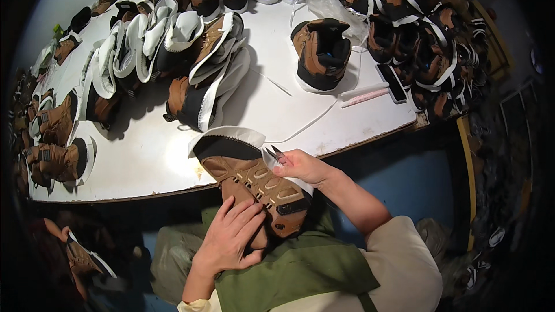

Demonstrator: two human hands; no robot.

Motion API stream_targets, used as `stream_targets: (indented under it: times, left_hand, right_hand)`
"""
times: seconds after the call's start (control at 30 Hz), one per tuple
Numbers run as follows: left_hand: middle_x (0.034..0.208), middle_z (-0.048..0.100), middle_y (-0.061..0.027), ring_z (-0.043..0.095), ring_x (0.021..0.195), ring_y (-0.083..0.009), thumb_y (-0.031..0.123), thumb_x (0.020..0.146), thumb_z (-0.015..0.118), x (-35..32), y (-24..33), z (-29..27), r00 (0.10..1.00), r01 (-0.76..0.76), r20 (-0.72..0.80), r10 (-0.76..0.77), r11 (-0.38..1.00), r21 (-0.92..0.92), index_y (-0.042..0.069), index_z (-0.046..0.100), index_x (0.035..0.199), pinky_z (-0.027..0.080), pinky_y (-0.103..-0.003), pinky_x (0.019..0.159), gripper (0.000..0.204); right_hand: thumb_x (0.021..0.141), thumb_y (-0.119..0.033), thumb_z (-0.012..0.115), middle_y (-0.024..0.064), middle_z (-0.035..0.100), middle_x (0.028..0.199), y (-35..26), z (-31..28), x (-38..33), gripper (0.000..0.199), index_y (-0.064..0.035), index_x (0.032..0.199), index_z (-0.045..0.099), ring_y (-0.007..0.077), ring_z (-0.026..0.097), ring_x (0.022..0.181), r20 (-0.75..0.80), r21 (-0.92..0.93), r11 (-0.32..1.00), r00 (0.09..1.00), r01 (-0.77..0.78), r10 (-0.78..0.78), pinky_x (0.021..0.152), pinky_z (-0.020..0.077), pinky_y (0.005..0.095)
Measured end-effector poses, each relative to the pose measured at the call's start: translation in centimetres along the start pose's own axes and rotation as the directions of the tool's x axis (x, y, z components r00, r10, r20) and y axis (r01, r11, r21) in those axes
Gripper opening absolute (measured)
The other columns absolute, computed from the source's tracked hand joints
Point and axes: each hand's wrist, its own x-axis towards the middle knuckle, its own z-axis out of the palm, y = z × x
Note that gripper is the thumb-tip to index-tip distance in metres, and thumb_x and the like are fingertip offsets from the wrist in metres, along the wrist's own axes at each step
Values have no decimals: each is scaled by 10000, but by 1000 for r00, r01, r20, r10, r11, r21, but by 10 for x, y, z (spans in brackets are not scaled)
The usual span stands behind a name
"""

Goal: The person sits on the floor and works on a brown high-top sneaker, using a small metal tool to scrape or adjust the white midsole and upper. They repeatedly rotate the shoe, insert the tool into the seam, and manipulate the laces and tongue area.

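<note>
A brown and black shoe upper with a white strip along its edge rests across my lap, its far end against the table edge. My left hand is closed on its near side, fingers lying over the brown material. At its right side, my right hand grips small dark-bladed snips, the tips pointing away from me beside the white strip. Part of the strip lies under my right fingers; whether they also pinch it is unclear. A green apron covers my lap beneath the shoe upper.
On the white table stand a finished-looking shoe and a row of white-edged uppers. A black-framed object lies near a pile of shoes. Another person's hand holds a shoe at lower left.
</note>
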Motion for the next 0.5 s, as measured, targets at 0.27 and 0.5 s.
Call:
stream_targets:
  times: [0.27, 0.5]
  left_hand:
    - [1226, 587, -169, 527, 1176, -376, 189, 613, 560, -16, -15, 0, 995, -51, -91, 47, 998, -45, -20, 615, 1058, 347, -550, 1055, 494]
    - [1174, 630, -151, 559, 1141, -372, 156, 626, 542, -23, -25, 8, 978, -71, -202, 52, 993, -90, -6, 627, 1033, 366, -559, 1040, 446]
  right_hand:
    - [908, -168, 643, 63, 633, 1083, 4, 6, 5, 349, 73, 1151, 575, 84, 580, 989, -4, 94, 994, 998, -57, 58, 891, 457, 231]
    - [918, -203, 639, 56, 641, 1053, 9, 8, 8, 323, 61, 1098, 592, 71, 586, 935, -1, 162, 983, 996, -89, 90, 844, 476, 228]
